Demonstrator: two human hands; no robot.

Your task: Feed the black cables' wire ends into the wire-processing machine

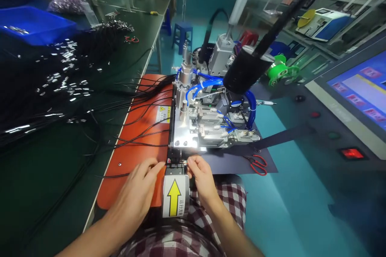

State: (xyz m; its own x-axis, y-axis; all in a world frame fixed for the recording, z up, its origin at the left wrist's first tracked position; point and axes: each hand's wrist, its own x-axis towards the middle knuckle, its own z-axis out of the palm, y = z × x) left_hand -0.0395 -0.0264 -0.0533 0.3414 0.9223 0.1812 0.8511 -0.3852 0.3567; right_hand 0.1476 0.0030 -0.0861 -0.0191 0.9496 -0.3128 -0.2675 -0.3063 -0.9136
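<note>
A machine with metal blocks and blue tubes stands on an orange board. At its near end is a track above a white label with a yellow arrow. My left hand is closed on a black cable at the left side of the track. On the right side my right hand is pinched at a small shiny piece by the track, too small to make out. Several black cables run from the machine across the board to the left.
Red-handled scissors lie right of the machine. On the left bench are a heap of black cables with shiny ends and a blue tray. A control panel with a screen stands at the right. A black cylinder hangs over the machine.
</note>
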